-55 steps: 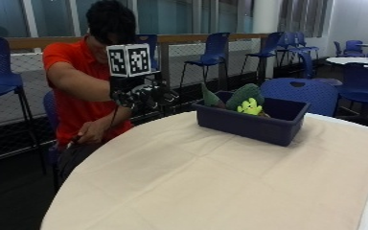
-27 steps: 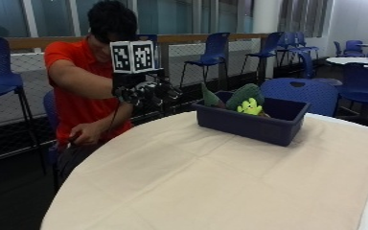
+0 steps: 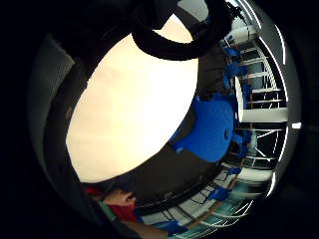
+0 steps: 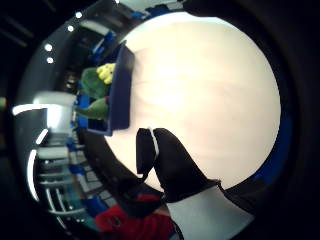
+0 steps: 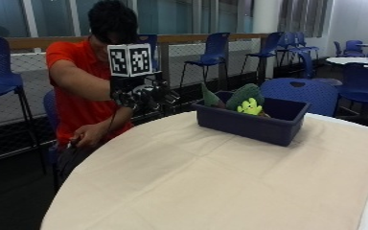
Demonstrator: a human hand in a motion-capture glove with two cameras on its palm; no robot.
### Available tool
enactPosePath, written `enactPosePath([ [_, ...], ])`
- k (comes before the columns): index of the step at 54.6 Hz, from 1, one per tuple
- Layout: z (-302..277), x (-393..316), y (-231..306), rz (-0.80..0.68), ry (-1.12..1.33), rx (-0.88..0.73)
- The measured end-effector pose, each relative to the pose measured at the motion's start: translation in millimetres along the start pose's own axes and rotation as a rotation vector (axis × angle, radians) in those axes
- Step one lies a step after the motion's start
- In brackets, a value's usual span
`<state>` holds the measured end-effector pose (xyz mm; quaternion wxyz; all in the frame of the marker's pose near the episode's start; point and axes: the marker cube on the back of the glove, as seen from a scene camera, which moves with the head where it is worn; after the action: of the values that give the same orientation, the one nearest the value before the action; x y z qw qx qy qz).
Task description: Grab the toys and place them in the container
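Blue chairs (image 5: 211, 50) and railings fill the room behind a round bench (image 5: 222, 187) covered in a cream cloth. On the far part of the bench sits a dark blue container (image 5: 251, 120), and the toys (image 5: 247, 101) lie inside it: green plush pieces and a small yellow one (image 4: 105, 73), rising above its rim. A person in a red shirt (image 5: 75, 103) sits at the bench's edge with the gloved right hand (image 5: 144, 96) raised in the air, well apart from the container. Its grip is released; the fingers spread loosely and hold nothing. The bare hand (image 5: 88, 137) rests low, beside the person's lap.
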<state>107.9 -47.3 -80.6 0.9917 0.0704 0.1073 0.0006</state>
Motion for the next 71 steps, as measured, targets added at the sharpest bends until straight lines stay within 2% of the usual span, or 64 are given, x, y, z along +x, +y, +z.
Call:
enactPosePath([
  [32, 2.5, -15.8, -2.5, -0.028, -0.023, -0.007],
  [71, 9.0, 2.2, 9.6, -0.005, -0.062, -0.011],
])
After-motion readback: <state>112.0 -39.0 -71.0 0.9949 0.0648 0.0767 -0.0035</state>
